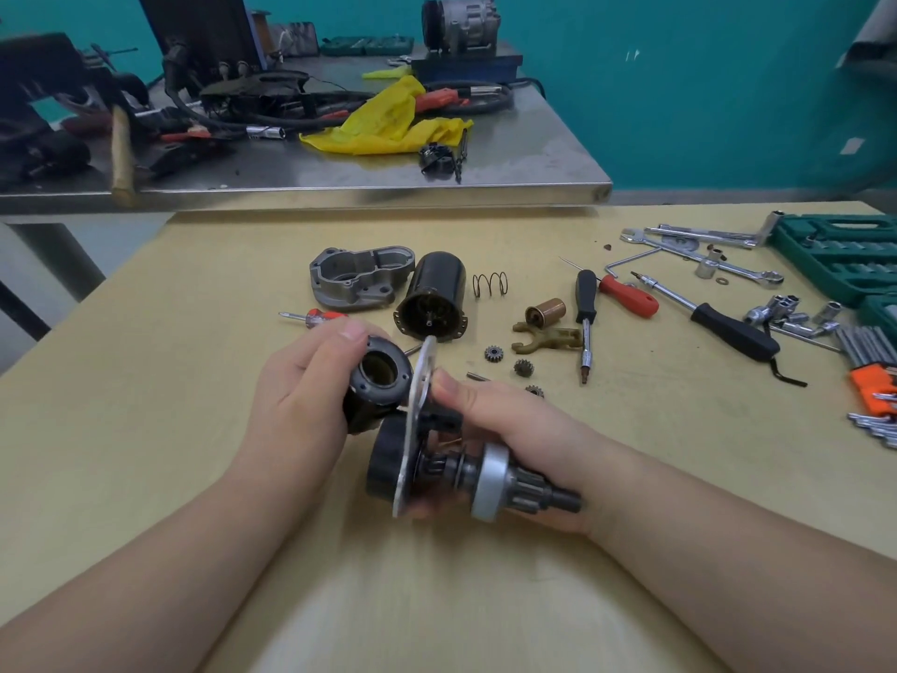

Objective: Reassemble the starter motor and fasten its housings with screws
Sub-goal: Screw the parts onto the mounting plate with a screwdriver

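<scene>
My left hand (303, 391) grips a black solenoid cylinder (376, 386), its open end facing me. My right hand (495, 429) holds the drive assembly (466, 473): a thin metal plate (417, 410), a black round housing, and a pinion shaft pointing right. Solenoid and plate sit edge to edge. On the table behind lie the black motor body (432, 296), the grey aluminium nose housing (359, 276), a spring (490, 285), a brass plunger (546, 313), a tan shift fork (548, 338) and three small gears (493, 353).
Screwdrivers (586, 303) (628, 294) (315, 318), a ratchet handle (728, 327), wrenches, loose sockets (791, 315), hex keys (873, 381) and a green socket case (839, 250) crowd the right of the tan table. A cluttered steel bench (340, 182) stands behind.
</scene>
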The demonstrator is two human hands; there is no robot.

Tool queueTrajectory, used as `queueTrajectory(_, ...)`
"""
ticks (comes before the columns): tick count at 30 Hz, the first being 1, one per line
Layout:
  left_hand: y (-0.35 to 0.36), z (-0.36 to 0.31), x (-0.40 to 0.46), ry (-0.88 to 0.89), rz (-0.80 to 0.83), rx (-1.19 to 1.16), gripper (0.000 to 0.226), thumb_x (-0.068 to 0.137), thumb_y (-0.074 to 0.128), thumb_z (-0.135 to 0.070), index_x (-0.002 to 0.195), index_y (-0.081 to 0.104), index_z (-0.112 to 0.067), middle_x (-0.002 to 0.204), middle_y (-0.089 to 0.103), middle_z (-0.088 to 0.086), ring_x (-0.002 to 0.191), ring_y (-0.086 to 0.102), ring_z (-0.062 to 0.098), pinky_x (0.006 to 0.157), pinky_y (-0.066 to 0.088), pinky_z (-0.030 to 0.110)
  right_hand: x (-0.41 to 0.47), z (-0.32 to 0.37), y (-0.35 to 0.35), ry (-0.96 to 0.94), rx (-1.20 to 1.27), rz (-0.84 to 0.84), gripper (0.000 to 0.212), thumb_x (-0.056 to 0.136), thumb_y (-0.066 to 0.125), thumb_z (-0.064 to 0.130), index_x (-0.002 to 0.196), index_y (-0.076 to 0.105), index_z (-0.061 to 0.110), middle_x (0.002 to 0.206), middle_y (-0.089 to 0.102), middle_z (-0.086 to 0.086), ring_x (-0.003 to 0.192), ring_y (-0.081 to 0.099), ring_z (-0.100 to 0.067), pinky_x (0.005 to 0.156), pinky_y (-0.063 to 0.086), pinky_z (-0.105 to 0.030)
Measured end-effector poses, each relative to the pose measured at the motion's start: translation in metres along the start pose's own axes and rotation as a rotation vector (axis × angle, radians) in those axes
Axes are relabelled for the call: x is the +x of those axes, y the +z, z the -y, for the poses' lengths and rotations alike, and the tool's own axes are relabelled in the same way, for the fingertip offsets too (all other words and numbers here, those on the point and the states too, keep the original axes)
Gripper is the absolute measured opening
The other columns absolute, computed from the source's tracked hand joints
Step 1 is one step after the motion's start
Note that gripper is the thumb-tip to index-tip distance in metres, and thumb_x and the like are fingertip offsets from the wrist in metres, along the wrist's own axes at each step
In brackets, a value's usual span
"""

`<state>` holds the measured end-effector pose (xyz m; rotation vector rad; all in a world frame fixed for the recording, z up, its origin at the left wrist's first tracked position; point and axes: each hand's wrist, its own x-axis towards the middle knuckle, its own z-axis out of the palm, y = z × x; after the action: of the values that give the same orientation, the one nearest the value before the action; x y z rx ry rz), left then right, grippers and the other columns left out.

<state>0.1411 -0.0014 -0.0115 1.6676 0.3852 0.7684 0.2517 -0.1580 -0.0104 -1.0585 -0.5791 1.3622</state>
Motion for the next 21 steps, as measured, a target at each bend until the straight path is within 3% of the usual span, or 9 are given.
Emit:
queueTrajectory(4, 0.005, -0.006, -0.004, -0.002, -0.008, -0.058, 0.051, 0.097, 0.046, -0.054, 0.081, 0.075, -0.016, 0.068, 0.070, 0.003, 0.062, 0.065, 0.011, 0.053, 0.051, 0.017, -0.001, -0.002, 0.004, 0.019, -0.108, -0.080, 0.066, 0.083, 0.078, 0.057, 0.116, 0.076, 0.000, 0.129, 0.060, -0.046, 0.108, 0.065, -0.057, 0.101, 0.054, -0.067)
queueTrajectory(7, 0.005, -0.011, -0.005, 0.030, -0.003, -0.051, 0.053, 0.099, 0.041, -0.056, 0.080, 0.078, -0.022, 0.068, 0.073, 0.000, 0.061, 0.067, 0.008, 0.054, 0.051, 0.015, -0.003, -0.001, 0.007, 0.042, -0.115, -0.093, 0.071, 0.084, 0.078, 0.057, 0.120, 0.072, -0.005, 0.131, 0.057, -0.048, 0.112, 0.062, -0.065, 0.103, 0.050, -0.072)
queueTrajectory(13, -0.002, -0.015, -0.005, 0.060, 0.058, -0.065, 0.048, 0.099, 0.046, -0.054, 0.082, 0.080, -0.025, 0.076, 0.073, -0.005, 0.066, 0.067, 0.008, 0.053, 0.051, 0.019, 0.000, 0.002, 0.010, 0.122, -0.078, -0.125, 0.074, 0.079, 0.081, 0.059, 0.118, 0.074, -0.004, 0.119, 0.073, -0.031, 0.091, 0.073, -0.042, 0.086, 0.060, -0.054)
queueTrajectory(19, -0.007, -0.016, -0.006, 0.093, 0.072, -0.032, 0.047, 0.100, 0.045, -0.051, 0.082, 0.078, -0.022, 0.078, 0.074, -0.006, 0.074, 0.070, 0.004, 0.055, 0.050, 0.016, -0.002, 0.002, 0.010, 0.133, -0.204, -0.165, 0.076, 0.078, 0.074, 0.063, 0.117, 0.075, -0.002, 0.117, 0.075, -0.028, 0.097, 0.072, -0.044, 0.086, 0.062, -0.051)
queueTrajectory(21, -0.009, -0.015, -0.006, 0.098, 0.076, -0.006, 0.048, 0.100, 0.046, -0.053, 0.084, 0.078, -0.021, 0.077, 0.074, -0.001, 0.072, 0.069, 0.012, 0.056, 0.051, 0.019, -0.003, 0.004, 0.009, 0.143, -0.232, -0.159, 0.076, 0.079, 0.072, 0.064, 0.118, 0.075, -0.001, 0.116, 0.076, -0.027, 0.093, 0.073, -0.043, 0.081, 0.064, -0.048)
